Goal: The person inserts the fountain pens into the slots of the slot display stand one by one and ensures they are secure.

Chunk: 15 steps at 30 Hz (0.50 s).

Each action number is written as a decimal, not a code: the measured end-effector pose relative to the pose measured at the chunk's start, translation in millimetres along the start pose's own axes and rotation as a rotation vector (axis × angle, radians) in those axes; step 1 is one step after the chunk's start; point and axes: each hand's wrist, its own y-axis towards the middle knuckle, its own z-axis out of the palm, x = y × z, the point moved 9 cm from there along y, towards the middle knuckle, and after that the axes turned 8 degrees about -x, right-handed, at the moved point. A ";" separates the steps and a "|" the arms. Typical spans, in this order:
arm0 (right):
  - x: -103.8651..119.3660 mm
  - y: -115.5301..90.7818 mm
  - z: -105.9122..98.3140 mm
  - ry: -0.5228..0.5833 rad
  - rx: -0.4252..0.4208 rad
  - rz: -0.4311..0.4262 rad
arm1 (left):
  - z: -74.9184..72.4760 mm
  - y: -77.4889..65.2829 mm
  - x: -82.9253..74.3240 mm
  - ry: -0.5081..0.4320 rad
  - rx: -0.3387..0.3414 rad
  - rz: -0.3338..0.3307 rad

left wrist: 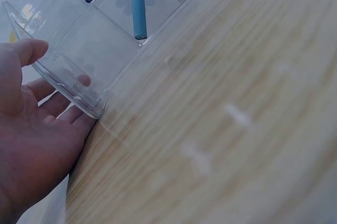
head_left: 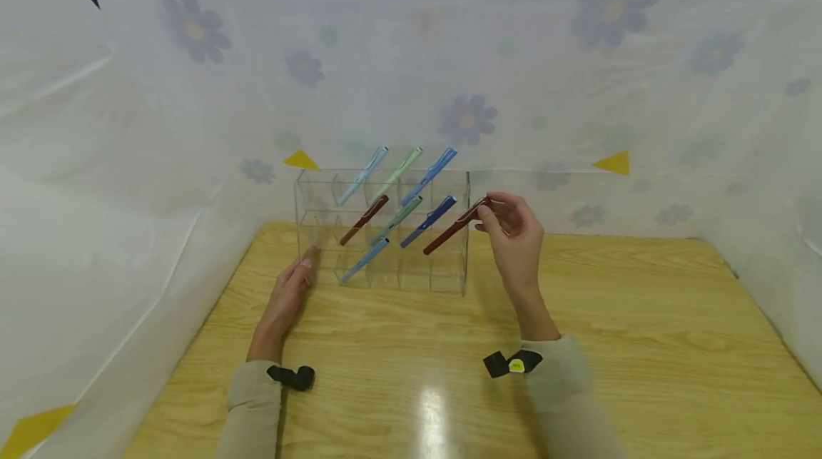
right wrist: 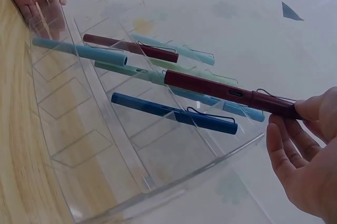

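Note:
A dark red pen (head_left: 449, 230) with a clip slants in front of the right end of a clear acrylic pen stand (head_left: 466, 270). My right hand (head_left: 516, 234) pinches it near its upper end between thumb and fingers; the right wrist view shows the same pen (right wrist: 210, 86) reaching over the stand. At the stand's left side panel, my left hand (head_left: 292, 291) touches with fairly straight fingers, the thumb (left wrist: 34, 51) near the panel's edge. The stand bears a light blue pen (head_left: 363, 175), a pale green one, a second dark red pen (head_left: 364, 219) and a dark blue pen (head_left: 429, 221).
On the stand's lowest tier, a blue pen (head_left: 364, 260) leans at the left. Beneath everything is a wood-grain table (head_left: 610, 345). A white flower-print sheet (head_left: 398, 73) hangs behind the stand and along both sides. Black cameras (head_left: 292, 377) are strapped to both wrists.

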 end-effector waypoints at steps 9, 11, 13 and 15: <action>-17.5 -13.8 30.4 -0.019 0.003 0.032 | -1.2 -0.4 0.7 -0.014 0.005 -0.001; -23.1 -18.8 36.6 -0.012 0.011 0.047 | -1.3 -0.8 1.0 -0.011 0.002 0.000; -24.3 -23.5 43.3 -0.015 0.022 0.067 | -1.4 -0.7 1.6 -0.016 -0.002 -0.002; -20.2 -27.7 49.4 -0.029 0.029 0.077 | -1.1 -0.3 1.6 -0.023 -0.002 -0.002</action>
